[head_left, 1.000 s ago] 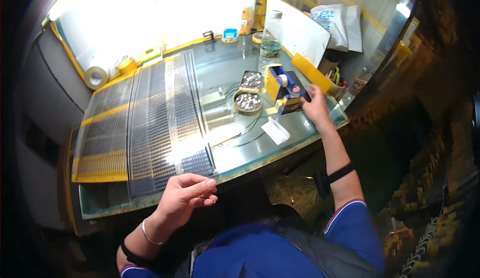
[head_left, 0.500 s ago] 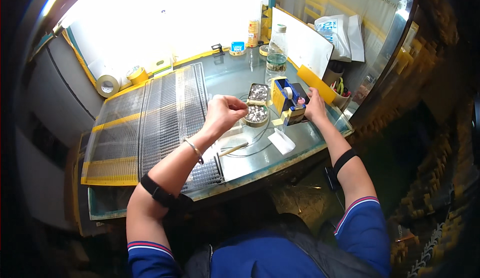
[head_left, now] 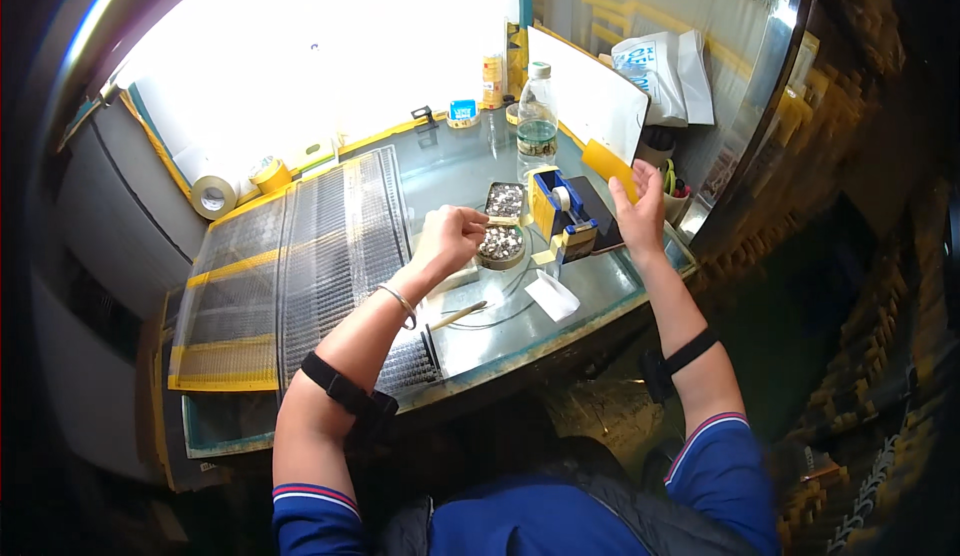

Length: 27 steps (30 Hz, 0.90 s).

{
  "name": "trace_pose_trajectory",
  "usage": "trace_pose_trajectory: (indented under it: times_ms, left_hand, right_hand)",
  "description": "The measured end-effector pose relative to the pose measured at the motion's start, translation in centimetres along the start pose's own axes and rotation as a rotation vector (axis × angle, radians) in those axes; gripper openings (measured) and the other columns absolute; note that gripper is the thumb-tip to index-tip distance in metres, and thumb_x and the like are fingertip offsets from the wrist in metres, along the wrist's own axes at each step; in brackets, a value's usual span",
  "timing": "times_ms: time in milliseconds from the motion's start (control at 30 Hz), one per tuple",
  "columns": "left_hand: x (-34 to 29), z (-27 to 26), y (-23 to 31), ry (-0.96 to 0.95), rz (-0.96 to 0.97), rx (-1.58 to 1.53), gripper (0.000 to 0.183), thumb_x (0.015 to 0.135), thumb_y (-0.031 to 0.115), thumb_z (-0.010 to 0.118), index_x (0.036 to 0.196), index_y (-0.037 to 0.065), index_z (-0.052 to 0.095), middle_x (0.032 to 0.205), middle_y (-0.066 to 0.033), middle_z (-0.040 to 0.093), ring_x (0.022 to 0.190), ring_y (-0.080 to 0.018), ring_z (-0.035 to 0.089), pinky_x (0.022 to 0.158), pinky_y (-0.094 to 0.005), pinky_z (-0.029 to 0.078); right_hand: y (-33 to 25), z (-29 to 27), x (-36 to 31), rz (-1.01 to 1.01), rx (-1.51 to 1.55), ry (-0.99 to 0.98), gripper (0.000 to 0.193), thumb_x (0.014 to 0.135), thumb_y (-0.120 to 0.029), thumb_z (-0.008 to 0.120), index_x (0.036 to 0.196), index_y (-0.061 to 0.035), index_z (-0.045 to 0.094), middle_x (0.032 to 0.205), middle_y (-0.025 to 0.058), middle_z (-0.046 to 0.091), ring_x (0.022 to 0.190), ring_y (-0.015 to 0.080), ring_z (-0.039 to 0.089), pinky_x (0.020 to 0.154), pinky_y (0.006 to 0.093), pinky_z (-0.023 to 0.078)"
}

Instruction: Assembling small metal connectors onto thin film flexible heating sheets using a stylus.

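My left hand is closed, thumb and fingertips pinched together just left of two small open tins. What the pinch holds, if anything, is too small to make out. A round tin and a squarish tin behind it hold many small pale and dark bits. My right hand is raised, thumb and fingers apart around the near end of a flat yellow strip; whether it touches the strip I cannot tell. Left of that hand stands a blue and yellow tape dispenser with a roll in it.
Large gridded translucent sheets cover the glass table's left side. A clear bottle stands behind the dispenser. A white paper piece and a thin stick lie nearer me. Tape rolls sit at the far left.
My right hand has moved from beside the tape dispenser, up and away, to the yellow strip. My left hand stays pinched beside the tins. The whole view has shifted slightly.
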State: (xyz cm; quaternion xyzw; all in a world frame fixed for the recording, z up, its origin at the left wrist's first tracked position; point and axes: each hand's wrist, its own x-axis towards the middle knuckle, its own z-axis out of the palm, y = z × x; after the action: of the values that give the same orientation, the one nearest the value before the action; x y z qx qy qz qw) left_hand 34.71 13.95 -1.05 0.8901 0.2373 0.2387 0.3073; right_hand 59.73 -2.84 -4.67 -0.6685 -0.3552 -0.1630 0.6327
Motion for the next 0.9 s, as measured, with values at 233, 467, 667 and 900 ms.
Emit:
trace_pose_trajectory:
  times_ms: [233, 467, 667, 900]
  left_hand:
    - [-0.5, -0.9, 0.3, -0.005, 0.030, 0.013, 0.020, 0.076, 0.009, 0.073, 0.095, 0.001, 0.075, 0.079, -0.0188, 0.071, 0.072, -0.0254, 0.072, 0.071, -0.0319, 0.056]
    - [-0.7, -1.7, 0.5, -0.109, 0.025, -0.031, 0.021, 0.083, 0.010, 0.070, 0.101, -0.001, 0.074, 0.078, -0.0139, 0.073, 0.069, -0.0140, 0.070, 0.067, -0.0279, 0.056]
    - [-0.6, -1.5, 0.7, -0.063, 0.077, 0.031, 0.017, 0.079, 0.009, 0.072, 0.093, 0.000, 0.075, 0.080, -0.0152, 0.072, 0.073, -0.0189, 0.071, 0.071, -0.0297, 0.055]
    - [-0.1, -1.0, 0.4, -0.108, 0.053, 0.058, 0.016, 0.077, 0.006, 0.071, 0.091, 0.000, 0.076, 0.086, -0.0152, 0.073, 0.078, -0.0198, 0.072, 0.074, -0.0299, 0.056]
  right_hand:
    - [-13.0, 0.8, -9.6, -0.039, 0.474, -0.196, 0.032, 0.088, -0.001, 0.063, 0.118, -0.0009, 0.053, 0.111, 0.0114, 0.057, 0.093, 0.0164, 0.062, 0.083, 0.0283, 0.051]
    - [-13.3, 2.5, -15.2, 0.037, 0.471, -0.444, 0.026, 0.089, 0.001, 0.063, 0.114, -0.0017, 0.056, 0.113, 0.0086, 0.058, 0.089, 0.0117, 0.063, 0.079, 0.0261, 0.053]
    - [-12.8, 3.7, -16.2, 0.074, 0.414, -0.490, 0.024, 0.088, -0.002, 0.064, 0.111, -0.0008, 0.059, 0.100, 0.0102, 0.062, 0.083, 0.0161, 0.067, 0.072, 0.0281, 0.055]
    - [-12.7, 3.6, -16.1, 0.079, 0.423, -0.548, 0.021, 0.087, -0.002, 0.063, 0.108, -0.0010, 0.059, 0.098, 0.0122, 0.061, 0.080, 0.0201, 0.069, 0.072, 0.0319, 0.054]
